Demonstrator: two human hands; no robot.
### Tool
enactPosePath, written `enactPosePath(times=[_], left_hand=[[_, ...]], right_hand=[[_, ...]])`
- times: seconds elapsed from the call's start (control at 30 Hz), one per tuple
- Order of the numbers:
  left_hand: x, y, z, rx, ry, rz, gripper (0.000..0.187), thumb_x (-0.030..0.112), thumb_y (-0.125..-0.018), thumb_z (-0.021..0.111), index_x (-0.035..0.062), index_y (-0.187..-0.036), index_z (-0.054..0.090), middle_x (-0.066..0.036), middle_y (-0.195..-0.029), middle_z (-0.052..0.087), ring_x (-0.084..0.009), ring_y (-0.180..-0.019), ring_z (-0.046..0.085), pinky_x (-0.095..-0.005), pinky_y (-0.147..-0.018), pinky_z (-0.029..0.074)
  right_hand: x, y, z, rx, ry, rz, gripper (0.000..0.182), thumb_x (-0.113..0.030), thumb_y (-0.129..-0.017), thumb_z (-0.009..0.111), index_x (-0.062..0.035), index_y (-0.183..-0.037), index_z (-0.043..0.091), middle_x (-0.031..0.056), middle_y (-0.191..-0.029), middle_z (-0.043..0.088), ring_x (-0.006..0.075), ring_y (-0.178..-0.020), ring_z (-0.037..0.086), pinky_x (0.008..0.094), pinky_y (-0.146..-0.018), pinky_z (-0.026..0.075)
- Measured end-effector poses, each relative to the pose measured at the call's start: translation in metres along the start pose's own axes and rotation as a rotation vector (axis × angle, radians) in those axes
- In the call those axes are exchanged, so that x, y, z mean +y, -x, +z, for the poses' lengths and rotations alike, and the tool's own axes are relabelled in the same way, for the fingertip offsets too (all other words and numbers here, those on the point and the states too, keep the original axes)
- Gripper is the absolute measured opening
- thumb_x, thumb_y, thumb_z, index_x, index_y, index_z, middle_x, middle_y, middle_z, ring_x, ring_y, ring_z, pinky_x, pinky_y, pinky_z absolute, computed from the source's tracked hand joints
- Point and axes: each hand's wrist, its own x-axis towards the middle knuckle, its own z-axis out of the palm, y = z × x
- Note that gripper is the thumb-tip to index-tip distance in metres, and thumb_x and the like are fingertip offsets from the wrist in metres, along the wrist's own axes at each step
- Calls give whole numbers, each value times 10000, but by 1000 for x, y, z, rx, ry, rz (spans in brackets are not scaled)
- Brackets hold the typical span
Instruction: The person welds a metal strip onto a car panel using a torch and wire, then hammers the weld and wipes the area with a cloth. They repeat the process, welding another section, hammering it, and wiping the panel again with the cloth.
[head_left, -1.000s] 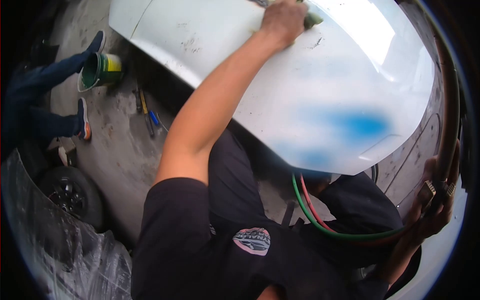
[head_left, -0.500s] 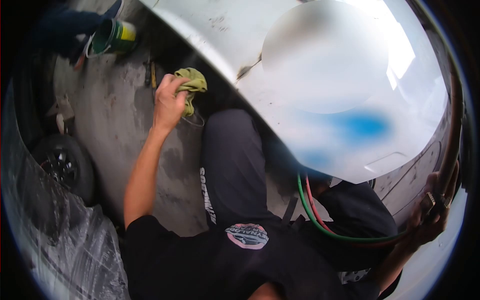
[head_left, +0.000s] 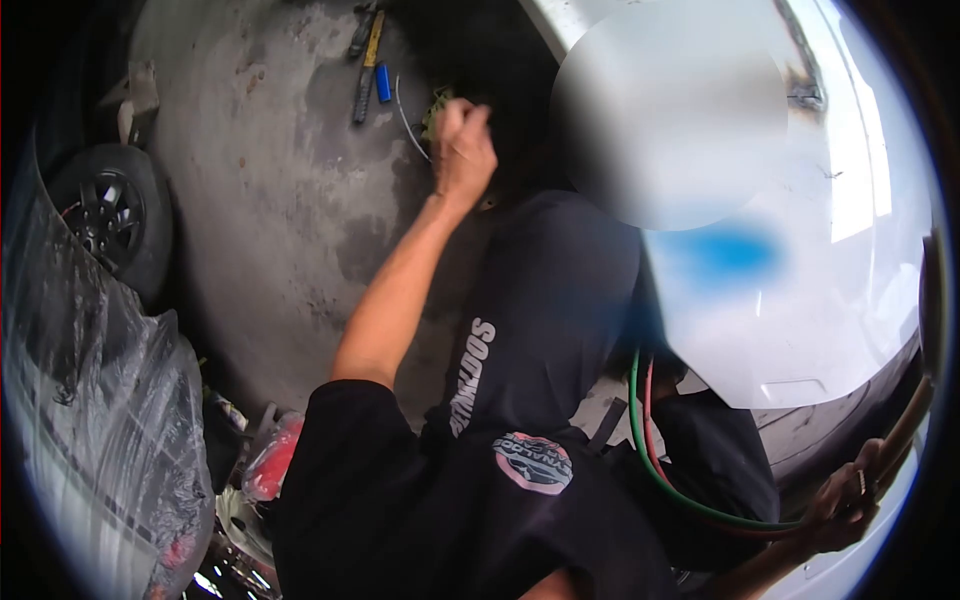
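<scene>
My left hand (head_left: 465,155) is closed and blurred at the fingertips, low over the floor at upper centre. Folds of a yellow-green cloth (head_left: 436,112) show at its fingers, mostly hidden by the hand. A thin curved wire (head_left: 405,122) lies just left of it. At the lower right my right hand (head_left: 850,500) is wrapped round a brass-coloured torch (head_left: 905,425) with green and red hoses (head_left: 680,492) running from it. A white car panel (head_left: 800,340) stands between the hands, scorched near its upper part (head_left: 803,92). A blurred patch hides some of it.
On the grey floor (head_left: 270,200) lie a yellow-and-black handled tool (head_left: 369,70) and a small blue object (head_left: 383,82). A wheel (head_left: 110,215) is at the left, above clear plastic sheeting (head_left: 110,400). A red item in plastic (head_left: 275,458) sits lower left.
The view has turned, shifting the floor tools up and right. My left hand has moved right and up with the cloth, nearer the dark area by the panel. The green bucket has left the view.
</scene>
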Motion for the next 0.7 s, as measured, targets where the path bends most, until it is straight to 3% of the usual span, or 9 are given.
enactPosePath(times=[0.13,0.2,0.3,0.4,0.43,0.5,0.53,0.6,0.7], left_hand=[[-5,68,52,-146,-15,64,182,-31,-793,648,3,-967,689,-205,-983,625,-418,-953,618,-498,-845,531],[6,83,39,-142,60,1,134,-21,-815,652,3,-945,672,-199,-962,620,-410,-940,620,-499,-820,529],[5,74,22,-25,152,-113,57,2,-859,663,6,-914,646,-184,-936,613,-392,-917,623,-491,-774,520],[-8,59,-3,137,168,-321,81,49,-927,687,-9,-903,636,-164,-886,601,-364,-814,626,-457,-709,502],[-19,59,-3,100,69,-275,74,52,-917,692,8,-959,650,-166,-916,610,-365,-811,631,-457,-727,505],[-13,60,4,17,116,-159,90,57,-902,696,13,-964,647,-165,-936,616,-370,-859,628,-470,-745,508],[-5,60,8,-64,157,-42,108,61,-887,700,19,-969,645,-165,-955,621,-375,-906,625,-484,-763,511],[12,69,26,-217,-7,-23,294,18,-778,684,-7,-1071,661,-202,-1080,641,-397,-1000,621,-482,-828,540],[9,84,52,-265,-156,-65,385,-3,-753,663,-29,-1137,647,-218,-1111,641,-418,-1025,612,-501,-867,533]], right_hand=[[12,-16,7,-486,-1754,241,685,-32,-1015,451,-41,-1620,130,221,-1675,187,253,-1419,435,375,-1170,345],[26,-12,7,-621,-2190,314,780,-22,-1012,426,-89,-1681,30,197,-1744,83,237,-1519,355,389,-1246,278],[47,4,0,-430,-2178,428,760,-79,-1034,427,-78,-1680,27,223,-1731,131,259,-1343,495,413,-1216,313],[46,-4,-8,-474,-1920,421,808,-94,-1029,464,-58,-1673,-22,281,-1699,173,258,-1120,596,351,-1060,475],[47,-13,-6,-631,-1833,385,804,-117,-1031,464,-41,-1669,-19,311,-1667,217,234,-963,606,293,-894,519],[42,-19,1,-790,-1738,346,801,-141,-1033,464,-25,-1665,-15,341,-1635,262,211,-806,617,235,-729,563],[33,-14,7,-585,-1650,308,788,-160,-1031,468,2,-1654,14,344,-1509,387,186,-697,583,216,-589,510],[19,-13,12,-386,-1550,267,778,-179,-1028,471,29,-1644,43,347,-1382,512,161,-589,550,198,-450,457],[5,-12,5,-204,-1427,441,757,-161,-1028,469,34,-1636,63,336,-1347,503,162,-547,526,200,-438,452]])
